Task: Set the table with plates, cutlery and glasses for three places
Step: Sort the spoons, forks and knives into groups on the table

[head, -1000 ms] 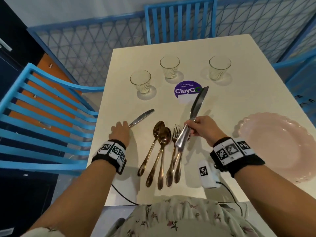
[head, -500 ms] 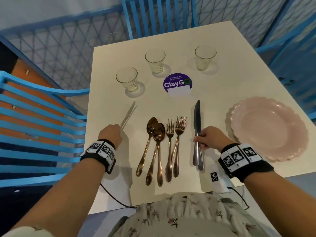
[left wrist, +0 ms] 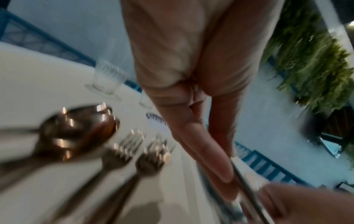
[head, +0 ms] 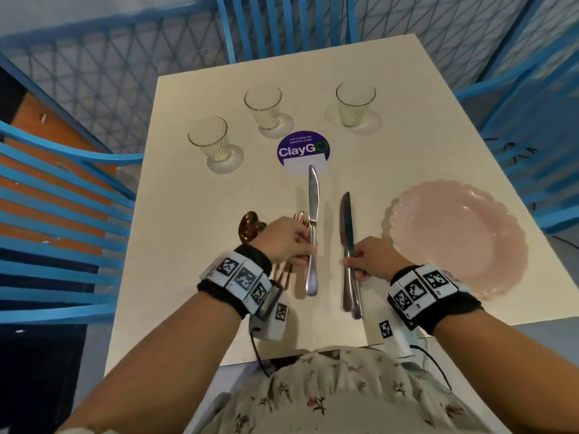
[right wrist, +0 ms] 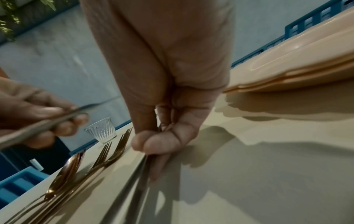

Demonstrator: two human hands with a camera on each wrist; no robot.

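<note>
My left hand [head: 308, 252] grips a silver knife [head: 313, 227] by the handle, blade pointing away, raised over the copper forks [head: 300, 216]. In the left wrist view the knife [left wrist: 247, 189] runs between finger and thumb. My right hand [head: 351, 261] pinches two darker knives [head: 346, 233] lying together on the cream table [head: 407, 89]; the right wrist view shows the pinch on the knives [right wrist: 145, 174]. Copper spoons [head: 250, 227] lie left of the forks, partly hidden by my left hand. Stacked pink plates [head: 457, 233] sit at the right. Three glasses [head: 208, 139] [head: 263, 103] [head: 355, 101] stand at the far side.
A purple ClayGo sticker [head: 303, 150] marks the table's middle, under the raised knife's tip. Blue slatted chairs stand at the left [head: 62, 214], far side [head: 282, 20] and right [head: 532, 136]. A blue lattice fence [head: 109, 73] runs behind.
My left hand has picked its knife up from the table's left side and carried it right, over the spoons and forks. My right hand has laid its knives down beside the plates.
</note>
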